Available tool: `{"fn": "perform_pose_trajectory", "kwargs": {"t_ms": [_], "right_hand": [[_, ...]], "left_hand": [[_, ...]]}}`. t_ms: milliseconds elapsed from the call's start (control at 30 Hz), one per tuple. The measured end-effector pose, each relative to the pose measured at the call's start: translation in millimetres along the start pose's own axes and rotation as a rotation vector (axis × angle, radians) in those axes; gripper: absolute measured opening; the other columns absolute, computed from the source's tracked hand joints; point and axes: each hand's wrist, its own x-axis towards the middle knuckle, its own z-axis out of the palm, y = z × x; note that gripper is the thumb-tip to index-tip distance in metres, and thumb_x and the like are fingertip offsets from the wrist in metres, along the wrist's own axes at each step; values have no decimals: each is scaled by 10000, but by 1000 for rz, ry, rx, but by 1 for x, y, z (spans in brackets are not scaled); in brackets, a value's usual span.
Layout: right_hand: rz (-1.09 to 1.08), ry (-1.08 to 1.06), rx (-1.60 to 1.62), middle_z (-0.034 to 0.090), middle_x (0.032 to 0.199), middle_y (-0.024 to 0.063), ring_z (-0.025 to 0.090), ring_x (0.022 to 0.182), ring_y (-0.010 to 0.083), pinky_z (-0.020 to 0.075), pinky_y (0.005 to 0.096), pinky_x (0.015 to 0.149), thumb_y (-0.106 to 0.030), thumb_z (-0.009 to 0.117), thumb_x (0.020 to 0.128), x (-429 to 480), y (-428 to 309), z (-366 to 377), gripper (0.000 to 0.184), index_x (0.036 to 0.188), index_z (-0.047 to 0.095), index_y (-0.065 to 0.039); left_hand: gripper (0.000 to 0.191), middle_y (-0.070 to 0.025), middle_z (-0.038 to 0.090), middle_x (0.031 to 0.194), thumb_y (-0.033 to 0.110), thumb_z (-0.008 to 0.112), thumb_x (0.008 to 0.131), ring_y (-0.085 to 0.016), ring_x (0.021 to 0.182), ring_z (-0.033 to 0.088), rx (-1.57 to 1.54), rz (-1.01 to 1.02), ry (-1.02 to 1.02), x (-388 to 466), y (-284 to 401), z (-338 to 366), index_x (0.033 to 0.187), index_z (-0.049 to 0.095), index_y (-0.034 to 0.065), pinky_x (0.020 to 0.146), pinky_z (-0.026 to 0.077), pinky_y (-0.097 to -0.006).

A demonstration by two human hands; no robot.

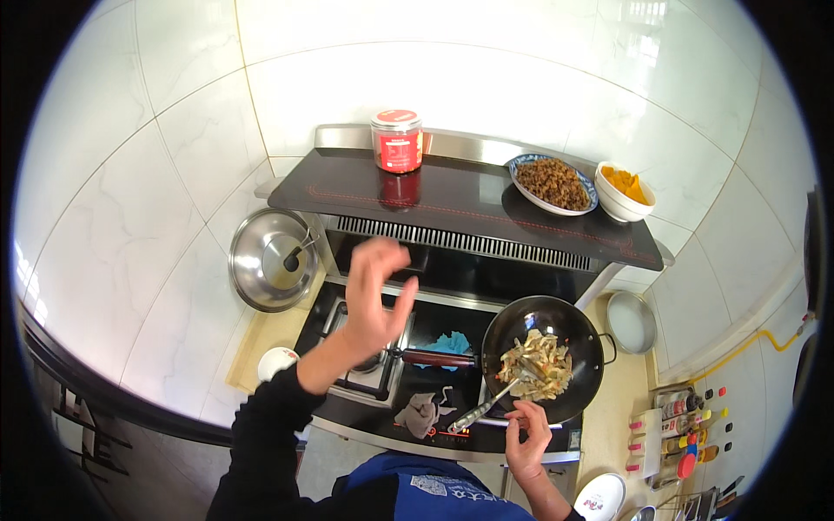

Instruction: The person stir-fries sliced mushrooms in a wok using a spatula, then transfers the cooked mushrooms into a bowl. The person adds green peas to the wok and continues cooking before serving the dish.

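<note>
My left hand (374, 303) is raised above the left burner (365, 365), blurred, with its fingers bent and the thumb apart; nothing is in it. Close to the front rim of a black wok (586, 365), my right hand (529, 439) has loosely curled fingers and appears to hold nothing. Cooked sliced food with small red bits (541, 384) fills the middle of the wok. A metal spatula (485, 407) rests in that food, its handle leaning over the wok's front left rim. The wok's wooden handle (436, 358) points left, below my left hand.
Above the stove, a range hood top (449, 195) carries a red-labelled jar (398, 143), a plate of minced food (552, 185) and a bowl of orange pieces (625, 189). Cloths lie on the cooktop, grey (422, 413) and blue (449, 345). A steel lid (273, 260) leans left; seasoning bottles (684, 423) stand right.
</note>
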Motion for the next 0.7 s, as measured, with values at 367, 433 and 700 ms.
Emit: {"fn": "perform_pose_trajectory", "kwargs": {"t_ms": [367, 433, 700], "right_hand": [[-145, 37, 54, 596, 1134, 162, 652, 804, 187, 542, 283, 679, 59, 590, 842, 40, -29, 14, 296, 1130, 608, -6], [-108, 39, 67, 568, 1142, 146, 635, 792, 191, 545, 288, 667, 49, 590, 840, 22, -21, 20, 329, 1163, 576, -12], [278, 434, -57, 572, 962, 113, 610, 706, 165, 513, 269, 610, 13, 576, 835, -59, -2, -46, 280, 1111, 606, -21]], "left_hand": [[613, -158, 436, 1341, -17, 633, 768, -290, 1234, 444, -58, -89, -40, 65, -9, 66, 1344, 433, 43, 968, 431, -396], [585, -155, 400, 1402, 37, 623, 831, -280, 1283, 415, -218, -126, -167, 29, 29, 68, 1368, 391, 13, 996, 394, -392], [668, -166, 375, 1402, 67, 644, 780, -257, 1287, 388, -1036, -425, -771, -49, 199, 101, 1366, 335, -18, 1023, 322, -376]]}}
